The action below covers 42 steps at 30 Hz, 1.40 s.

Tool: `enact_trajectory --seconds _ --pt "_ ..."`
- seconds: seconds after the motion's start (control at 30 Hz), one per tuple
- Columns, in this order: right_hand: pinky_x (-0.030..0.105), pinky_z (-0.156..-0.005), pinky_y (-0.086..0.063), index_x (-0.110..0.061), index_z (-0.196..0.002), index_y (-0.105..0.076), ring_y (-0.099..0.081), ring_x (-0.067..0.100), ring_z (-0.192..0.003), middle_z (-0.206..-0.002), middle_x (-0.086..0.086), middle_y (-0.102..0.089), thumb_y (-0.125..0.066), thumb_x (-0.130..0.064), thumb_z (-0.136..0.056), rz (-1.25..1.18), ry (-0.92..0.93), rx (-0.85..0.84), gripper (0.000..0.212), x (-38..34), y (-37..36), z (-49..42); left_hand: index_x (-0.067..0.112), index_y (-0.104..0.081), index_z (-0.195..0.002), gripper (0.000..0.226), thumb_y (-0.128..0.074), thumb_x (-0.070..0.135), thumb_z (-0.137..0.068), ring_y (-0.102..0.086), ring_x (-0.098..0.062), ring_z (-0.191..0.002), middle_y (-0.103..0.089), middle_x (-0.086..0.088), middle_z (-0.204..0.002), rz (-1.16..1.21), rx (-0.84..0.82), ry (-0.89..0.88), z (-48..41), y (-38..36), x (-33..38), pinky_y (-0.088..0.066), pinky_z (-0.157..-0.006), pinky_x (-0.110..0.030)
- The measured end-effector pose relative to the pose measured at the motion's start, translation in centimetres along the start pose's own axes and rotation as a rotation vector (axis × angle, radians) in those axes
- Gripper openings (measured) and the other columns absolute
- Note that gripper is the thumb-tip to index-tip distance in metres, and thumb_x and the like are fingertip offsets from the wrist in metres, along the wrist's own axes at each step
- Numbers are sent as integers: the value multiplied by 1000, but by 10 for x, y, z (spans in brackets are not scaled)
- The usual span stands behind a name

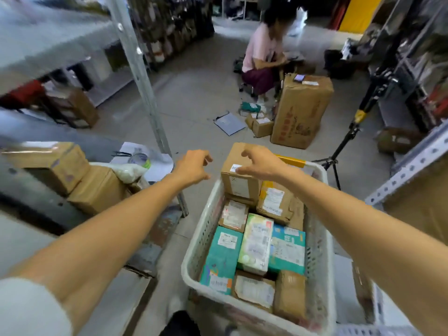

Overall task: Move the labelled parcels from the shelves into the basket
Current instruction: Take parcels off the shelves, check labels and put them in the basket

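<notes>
A brown cardboard parcel [240,185], with white labels on its top edge and near face, stands upright at the far end of the white basket [202,238]. The right hand [260,163] spreads its fingers above it, gripping nothing. The left hand [194,167], loosely curled and empty, hangs left of the basket.

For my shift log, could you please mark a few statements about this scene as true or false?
1. The basket already holds several parcels. True.
2. The left hand grips a parcel. False: it holds nothing.
3. A tall cardboard box stands on the floor beyond the basket. True.
4. The pale green parcel lies on a shelf. False: it lies in the basket.
</notes>
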State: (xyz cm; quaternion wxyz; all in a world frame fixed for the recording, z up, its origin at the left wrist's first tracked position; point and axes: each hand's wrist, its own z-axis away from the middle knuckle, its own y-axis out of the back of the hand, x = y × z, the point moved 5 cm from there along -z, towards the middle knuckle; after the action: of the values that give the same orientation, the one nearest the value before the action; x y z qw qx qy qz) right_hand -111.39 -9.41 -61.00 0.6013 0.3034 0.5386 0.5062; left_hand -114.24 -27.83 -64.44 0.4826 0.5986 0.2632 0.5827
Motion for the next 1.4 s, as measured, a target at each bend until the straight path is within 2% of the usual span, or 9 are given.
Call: enact_trajectory --seconds 0.07,0.2,0.47,0.6,0.7,0.87,1.1,1.23,1.4 --pt "45 -97 -47 -13 -136 -49 -54 30 -119 -136 10 -55 -63 -53 -85 65 61 -41 66 -30 13 10 15 -60 -120 49 -78 16 -73 -62 -24 -103 -66 -8 -115 -44 0 9 26 25 -4 -52 -88 -43" --pt "36 -98 -42 -8 -142 -43 -51 30 -124 -142 13 -49 -66 -42 -89 62 189 -87 67 -97 33 24 19 -64 -116 46 -76 21 -72 -63 -23 -100 -68 -2 -110 -108 55 71 77 81 -20 -53 -84 -36" --pt "38 -92 -48 -14 -132 -55 -58 30 -110 -127 11 -60 -73 -40 -82 208 508 -82 59 -248 33 47 19 -68 -107 38 -76 35 -74 -65 -20 -92 -69 -2 -97 13 220 304 204 147 -90 -53 -81 -33" --pt "36 -84 -49 -11 -127 -59 -58 28 -104 -121 9 -61 -70 -35 -85 232 724 -106 50 -325 12 76 25 -65 -112 41 -76 36 -74 -63 -19 -94 -68 3 -105 -45 243 507 281 161 -126 -51 -77 -30" --pt "36 -82 -52 -12 -121 -61 -58 23 -96 -115 8 -63 -69 -38 -85 260 883 -142 45 -372 -13 100 23 -63 -114 45 -77 38 -74 -63 -18 -92 -67 2 -107 -34 286 638 338 168 -141 -55 -80 -35" --pt "29 -88 -46 -16 -135 -50 -55 24 -111 -129 6 -54 -71 -40 -85 250 1081 -274 59 -444 -50 145 24 -62 -115 47 -77 38 -73 -62 -17 -90 -65 3 -105 17 402 898 452 172 -146 -52 -78 -32" --pt "32 -90 -44 -13 -133 -54 -55 27 -116 -130 10 -56 -72 -37 -84 331 1473 -421 58 -522 -113 279 18 -65 -111 38 -78 30 -77 -59 -17 -97 -63 0 -103 93 583 1285 640 153 -104 -51 -85 -32" --pt "25 -80 -37 -6 -127 -57 -55 30 -116 -125 14 -59 -72 -36 -83 388 1730 -457 56 -548 -141 378 25 -64 -113 43 -78 37 -74 -62 -20 -100 -65 1 -109 84 630 1508 738 124 -62 -52 -89 -39" --pt "40 -95 -47 -7 -132 -53 -53 29 -118 -127 12 -55 -73 -35 -83 372 1951 -572 59 -561 -154 503 24 -60 -114 43 -75 39 -77 -57 -19 -103 -60 3 -113 99 668 1715 845 83 15 -50 -88 -34"
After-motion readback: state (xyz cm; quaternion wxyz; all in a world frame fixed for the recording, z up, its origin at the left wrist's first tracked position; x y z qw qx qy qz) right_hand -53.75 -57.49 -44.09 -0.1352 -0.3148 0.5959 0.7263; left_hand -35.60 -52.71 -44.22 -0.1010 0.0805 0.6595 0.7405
